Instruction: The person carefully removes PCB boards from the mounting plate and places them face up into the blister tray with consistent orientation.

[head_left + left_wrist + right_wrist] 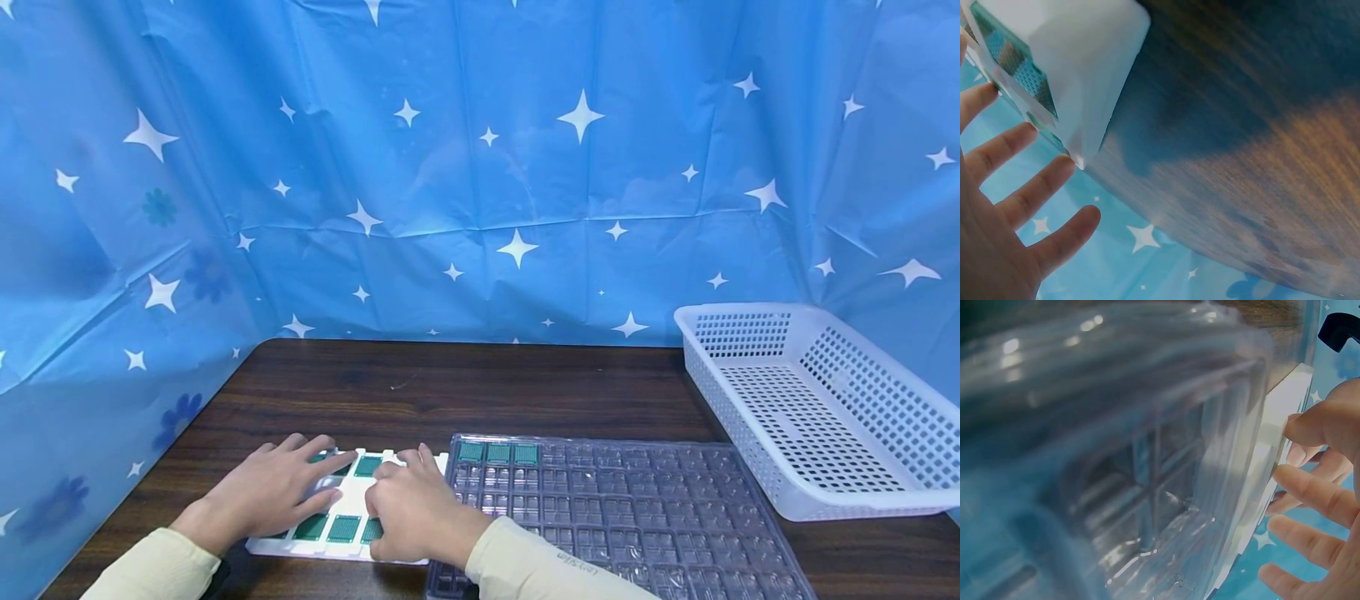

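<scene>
My left hand (273, 486) lies spread over the left part of a white tray (351, 481) holding several small green square circuit boards (344, 528). In the left wrist view its fingers (1041, 187) look straight and apart, near the tray's edge. My right hand (420, 512) bends over the tray's right end and covers part of it. The right wrist view has its thumb and forefinger (1316, 490) at the white tray, with a gap between the tips. Beside it lies a clear plastic tray (607, 508) of many pockets, with three green boards (498, 452) in its back-left pockets.
At the right stands a white perforated basket (806, 408). Both trays lie on a dark wooden table (450, 387), side by side near the front. A blue curtain with white stars (480, 175) closes off the back and left.
</scene>
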`<state>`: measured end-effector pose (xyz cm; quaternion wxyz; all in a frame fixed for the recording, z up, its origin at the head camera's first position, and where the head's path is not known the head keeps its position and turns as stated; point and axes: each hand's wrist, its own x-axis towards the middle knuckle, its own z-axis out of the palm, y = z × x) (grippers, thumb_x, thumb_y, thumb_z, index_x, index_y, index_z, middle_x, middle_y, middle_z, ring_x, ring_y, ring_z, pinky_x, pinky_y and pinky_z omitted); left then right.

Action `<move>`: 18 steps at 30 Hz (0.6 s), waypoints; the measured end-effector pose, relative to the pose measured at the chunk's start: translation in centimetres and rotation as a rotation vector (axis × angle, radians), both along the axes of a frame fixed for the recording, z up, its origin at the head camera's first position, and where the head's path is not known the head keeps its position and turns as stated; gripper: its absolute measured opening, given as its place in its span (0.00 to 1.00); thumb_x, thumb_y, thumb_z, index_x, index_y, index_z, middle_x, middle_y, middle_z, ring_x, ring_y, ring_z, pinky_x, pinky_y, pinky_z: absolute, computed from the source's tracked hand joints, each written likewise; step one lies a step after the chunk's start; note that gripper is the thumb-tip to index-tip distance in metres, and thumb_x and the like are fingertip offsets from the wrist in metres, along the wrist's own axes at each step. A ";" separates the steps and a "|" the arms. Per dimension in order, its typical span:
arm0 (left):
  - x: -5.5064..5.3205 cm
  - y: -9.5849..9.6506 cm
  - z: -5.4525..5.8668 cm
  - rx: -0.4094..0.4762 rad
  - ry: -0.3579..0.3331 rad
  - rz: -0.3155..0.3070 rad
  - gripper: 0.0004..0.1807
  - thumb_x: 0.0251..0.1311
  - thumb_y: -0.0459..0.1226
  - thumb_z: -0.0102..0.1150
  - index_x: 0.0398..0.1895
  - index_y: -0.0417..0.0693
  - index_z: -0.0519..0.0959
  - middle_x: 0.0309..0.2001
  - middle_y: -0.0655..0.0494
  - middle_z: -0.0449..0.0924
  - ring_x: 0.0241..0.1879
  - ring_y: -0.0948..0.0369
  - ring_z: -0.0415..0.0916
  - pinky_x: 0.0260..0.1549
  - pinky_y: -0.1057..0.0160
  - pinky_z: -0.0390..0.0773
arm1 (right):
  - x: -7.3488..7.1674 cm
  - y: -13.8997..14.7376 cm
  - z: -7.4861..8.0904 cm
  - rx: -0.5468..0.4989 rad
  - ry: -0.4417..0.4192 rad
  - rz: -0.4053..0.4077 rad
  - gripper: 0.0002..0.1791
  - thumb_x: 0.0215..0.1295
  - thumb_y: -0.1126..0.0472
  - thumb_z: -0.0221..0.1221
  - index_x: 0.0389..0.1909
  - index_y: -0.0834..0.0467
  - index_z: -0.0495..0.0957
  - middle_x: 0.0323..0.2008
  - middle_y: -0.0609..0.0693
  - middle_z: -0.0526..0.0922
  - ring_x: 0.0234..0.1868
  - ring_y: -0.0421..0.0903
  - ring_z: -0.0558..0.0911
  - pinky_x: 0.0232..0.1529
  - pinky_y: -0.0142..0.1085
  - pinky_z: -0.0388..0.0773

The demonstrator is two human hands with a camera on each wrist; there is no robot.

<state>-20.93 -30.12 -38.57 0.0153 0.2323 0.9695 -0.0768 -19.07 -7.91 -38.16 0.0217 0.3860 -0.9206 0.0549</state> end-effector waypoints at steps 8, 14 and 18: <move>-0.1 0.0 0.0 0.006 0.006 -0.008 0.31 0.65 0.64 0.45 0.66 0.62 0.73 0.61 0.49 0.75 0.57 0.44 0.74 0.49 0.33 0.75 | 0.0 -0.1 0.0 0.011 0.013 -0.006 0.10 0.47 0.43 0.70 0.29 0.41 0.85 0.42 0.37 0.82 0.64 0.52 0.73 0.69 0.57 0.64; 0.0 0.0 0.0 0.006 0.001 -0.005 0.31 0.65 0.64 0.46 0.65 0.61 0.73 0.61 0.49 0.75 0.57 0.44 0.74 0.50 0.33 0.75 | -0.1 -0.1 0.0 0.011 -0.001 -0.003 0.10 0.48 0.43 0.70 0.30 0.42 0.85 0.45 0.38 0.82 0.65 0.52 0.73 0.69 0.57 0.63; 0.0 0.1 0.1 0.001 0.000 -0.001 0.31 0.65 0.63 0.46 0.65 0.61 0.73 0.61 0.49 0.75 0.58 0.44 0.74 0.50 0.33 0.74 | 0.0 -0.1 0.1 0.013 -0.003 -0.008 0.10 0.48 0.43 0.70 0.29 0.42 0.85 0.47 0.38 0.83 0.65 0.52 0.73 0.69 0.56 0.63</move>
